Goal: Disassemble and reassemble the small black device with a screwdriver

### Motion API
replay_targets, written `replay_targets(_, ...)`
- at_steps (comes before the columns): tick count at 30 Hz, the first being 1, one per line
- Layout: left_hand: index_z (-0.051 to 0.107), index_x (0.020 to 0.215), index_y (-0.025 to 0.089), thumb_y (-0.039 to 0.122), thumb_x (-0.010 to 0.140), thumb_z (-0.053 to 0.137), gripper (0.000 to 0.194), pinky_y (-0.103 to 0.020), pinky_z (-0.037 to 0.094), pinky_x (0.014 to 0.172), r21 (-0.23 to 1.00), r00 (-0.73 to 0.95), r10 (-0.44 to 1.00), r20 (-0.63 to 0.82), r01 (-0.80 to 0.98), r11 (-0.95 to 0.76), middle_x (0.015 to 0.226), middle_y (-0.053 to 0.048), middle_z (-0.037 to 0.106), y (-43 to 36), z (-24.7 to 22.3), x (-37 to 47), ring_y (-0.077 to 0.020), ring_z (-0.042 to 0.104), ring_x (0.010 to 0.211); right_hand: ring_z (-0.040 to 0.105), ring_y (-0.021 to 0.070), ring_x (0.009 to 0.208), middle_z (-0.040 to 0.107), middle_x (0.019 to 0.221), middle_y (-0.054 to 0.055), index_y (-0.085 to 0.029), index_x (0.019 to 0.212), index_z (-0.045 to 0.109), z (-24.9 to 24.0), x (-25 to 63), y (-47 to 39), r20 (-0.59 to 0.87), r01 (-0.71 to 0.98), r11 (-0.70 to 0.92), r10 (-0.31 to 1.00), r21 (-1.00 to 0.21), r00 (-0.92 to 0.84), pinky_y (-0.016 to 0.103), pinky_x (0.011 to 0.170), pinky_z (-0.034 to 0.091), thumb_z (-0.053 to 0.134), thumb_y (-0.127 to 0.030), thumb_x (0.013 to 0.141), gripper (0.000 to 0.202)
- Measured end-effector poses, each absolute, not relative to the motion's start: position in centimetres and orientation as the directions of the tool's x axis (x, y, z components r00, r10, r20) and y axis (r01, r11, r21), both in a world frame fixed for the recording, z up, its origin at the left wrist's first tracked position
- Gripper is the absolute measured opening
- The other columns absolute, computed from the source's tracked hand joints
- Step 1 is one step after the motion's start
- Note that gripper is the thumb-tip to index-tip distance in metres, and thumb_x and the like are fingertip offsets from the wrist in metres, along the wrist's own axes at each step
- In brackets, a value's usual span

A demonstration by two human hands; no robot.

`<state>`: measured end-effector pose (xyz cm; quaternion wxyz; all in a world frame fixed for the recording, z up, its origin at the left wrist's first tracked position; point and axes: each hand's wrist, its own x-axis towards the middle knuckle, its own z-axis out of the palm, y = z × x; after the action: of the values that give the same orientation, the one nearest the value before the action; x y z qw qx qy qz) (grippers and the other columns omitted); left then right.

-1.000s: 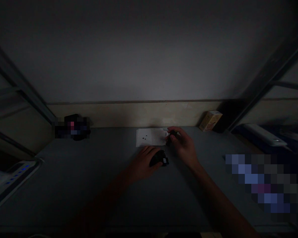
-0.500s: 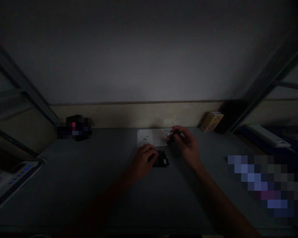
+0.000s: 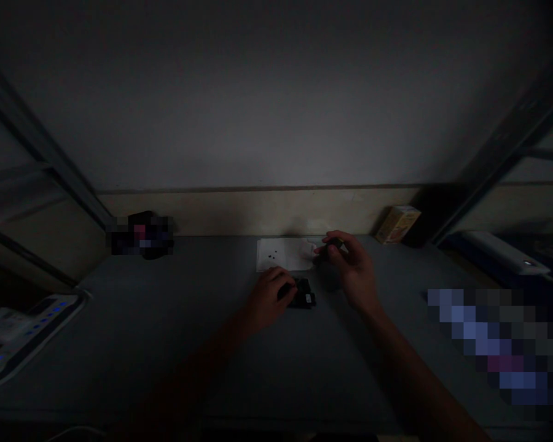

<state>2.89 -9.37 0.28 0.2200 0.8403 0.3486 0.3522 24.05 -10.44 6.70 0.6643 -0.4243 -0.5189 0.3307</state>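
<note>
My left hand rests over the left side of a flat black device, its fingers curled onto it and hiding part of it. A small pale label shows on the device's right side. My right hand pinches a small dark object, too dim to make out, raised right of the device. Behind them lies a white sheet with several tiny dark pieces on its left part. A pale, translucent item sits at the sheet's right end.
A yellowish box stands at the back right of the grey table. Dark blurred items lie at the back left. A white power strip with blue marks is at the left edge. A pale device lies far right.
The whole view has shifted slightly, moving the scene a little to the right. My right hand has risen slightly with the dark object. My left hand stays at the device.
</note>
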Motion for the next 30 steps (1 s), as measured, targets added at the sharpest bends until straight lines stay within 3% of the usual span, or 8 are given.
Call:
replay_targets(17, 0.070, 0.097, 0.021, 0.020, 0.098, 0.064, 0.006, -0.037, 0.051, 0.096, 0.505, 0.310, 0.707, 0.636, 0.525, -0.685, 0.102, -0.006, 0.067, -7.7, 0.6, 1.5, -0.0216, 0.064, 0.103, 0.075, 0.0198, 0.081, 0.069, 0.099, 0.002, -0.027, 0.106, 0.067, 5.9, 24.7, -9.6, 0.399, -0.005, 0.431, 0.840, -0.902, 0.368, 0.036, 0.075, 0.062, 0.074, -0.040, 0.087, 0.024)
replay_targets(23, 0.074, 0.093, 0.020, 0.019, 0.095, 0.067, 0.008, -0.036, 0.051, 0.093, 0.391, 0.469, 0.734, 0.491, 0.634, -0.667, 0.099, -0.006, 0.069, -4.5, 2.7, 0.9, -0.0225, 0.065, 0.099, 0.075, 0.0207, 0.078, 0.069, 0.087, 0.001, -0.025, 0.103, 0.065, 5.4, 25.5, -9.0, 0.377, 0.015, 0.428, 0.779, -0.904, 0.500, 0.034, 0.070, 0.059, 0.074, -0.041, 0.085, 0.026)
replay_targets(26, 0.075, 0.097, 0.019, 0.022, 0.099, 0.062, 0.014, -0.035, 0.051, 0.089, 0.272, 0.614, 0.697, 0.371, 0.646, -0.713, 0.098, -0.007, 0.070, -2.2, 4.3, 2.2, -0.0228, 0.066, 0.095, 0.074, 0.0202, 0.077, 0.068, 0.084, 0.000, -0.024, 0.101, 0.065, 5.1, 25.9, -8.7, 0.348, -0.005, 0.421, 0.755, -0.907, 0.555, 0.033, 0.068, 0.058, 0.075, -0.041, 0.082, 0.028)
replay_targets(28, 0.076, 0.099, 0.019, 0.020, 0.099, 0.060, 0.015, -0.036, 0.049, 0.092, 0.201, 0.677, 0.667, 0.310, 0.640, -0.742, 0.103, -0.009, 0.071, -0.9, 4.8, 3.5, -0.0249, 0.066, 0.102, 0.074, 0.0201, 0.077, 0.068, 0.083, -0.001, -0.024, 0.101, 0.064, 5.1, 26.0, -8.6, 0.340, -0.016, 0.420, 0.757, -0.907, 0.558, 0.033, 0.067, 0.058, 0.076, -0.041, 0.082, 0.028)
replay_targets(30, 0.076, 0.096, 0.020, 0.018, 0.097, 0.063, 0.014, -0.035, 0.049, 0.089, 0.198, 0.685, 0.682, 0.255, 0.653, -0.731, 0.103, -0.009, 0.072, 0.0, 4.5, 4.8, -0.0255, 0.067, 0.101, 0.074, 0.0200, 0.076, 0.068, 0.082, -0.001, -0.024, 0.101, 0.064, 5.2, 26.0, -8.6, 0.341, -0.017, 0.418, 0.762, -0.908, 0.551, 0.033, 0.067, 0.058, 0.076, -0.041, 0.082, 0.028)
